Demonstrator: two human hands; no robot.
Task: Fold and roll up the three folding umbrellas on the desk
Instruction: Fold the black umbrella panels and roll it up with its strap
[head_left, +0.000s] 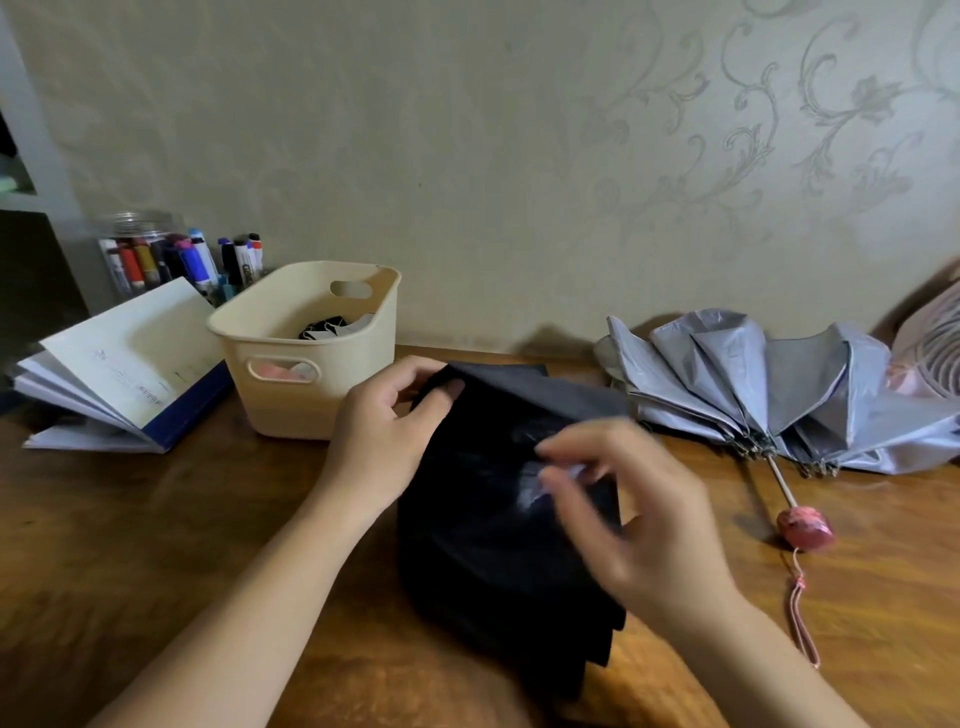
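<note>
On the desk (156, 545), left hand (387, 431) pinches black umbrella (483, 561) edge, right hand (639, 519) blurred, grip unreadable: tension each pleat flat.

Found on the brown wooden desk (156, 545): a black folding umbrella (493, 561) at centre; at right, a half-open grey umbrella (753, 384) with pink handle (804, 529); at left, a cream basket (337, 395), an open book (130, 353) and a marker jar (135, 260).

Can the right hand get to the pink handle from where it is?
Probably yes. The pink handle lies bare on the desk right of the right hand, with nothing between them, though that hand is busy at the black umbrella.
</note>
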